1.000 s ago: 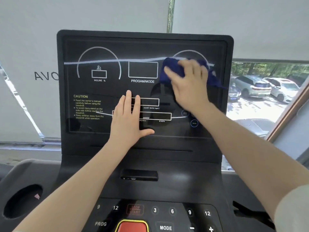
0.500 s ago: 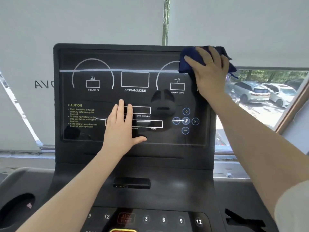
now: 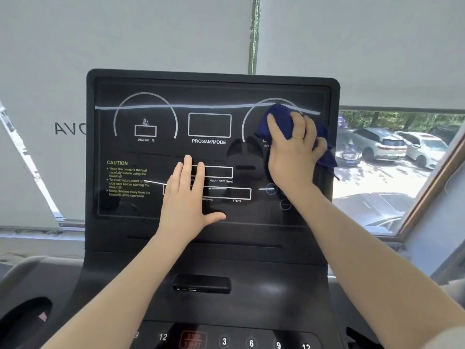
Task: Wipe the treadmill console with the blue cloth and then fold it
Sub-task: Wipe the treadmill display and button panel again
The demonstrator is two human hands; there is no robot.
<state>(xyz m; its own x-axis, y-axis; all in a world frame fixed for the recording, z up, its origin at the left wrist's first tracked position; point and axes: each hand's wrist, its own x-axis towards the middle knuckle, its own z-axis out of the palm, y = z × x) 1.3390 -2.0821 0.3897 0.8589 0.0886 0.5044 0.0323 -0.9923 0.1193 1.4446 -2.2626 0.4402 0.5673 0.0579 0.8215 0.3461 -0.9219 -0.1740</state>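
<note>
The black treadmill console [image 3: 151,96] stands upright in front of me, with white dial outlines and a yellow caution text. My right hand [image 3: 293,149] presses a bunched dark blue cloth [image 3: 279,117] against the speed dial on the panel's right side, fingers spread over it; part of the cloth sticks out past my hand at the right. A thin gold ring sits on one finger. My left hand [image 3: 187,197] lies flat on the middle of the panel with straight fingers, over the heart-rate and steps boxes.
Below the panel are a small dark slot [image 3: 201,284] and a row of numbered buttons [image 3: 224,341]. A cup holder [image 3: 24,316] sits at the lower left. A window [image 3: 392,167] at the right looks onto parked cars. White blinds hang behind.
My right hand has brought the cloth down from the console's top right corner onto the speed dial area. My left hand stays flat in the same spot.
</note>
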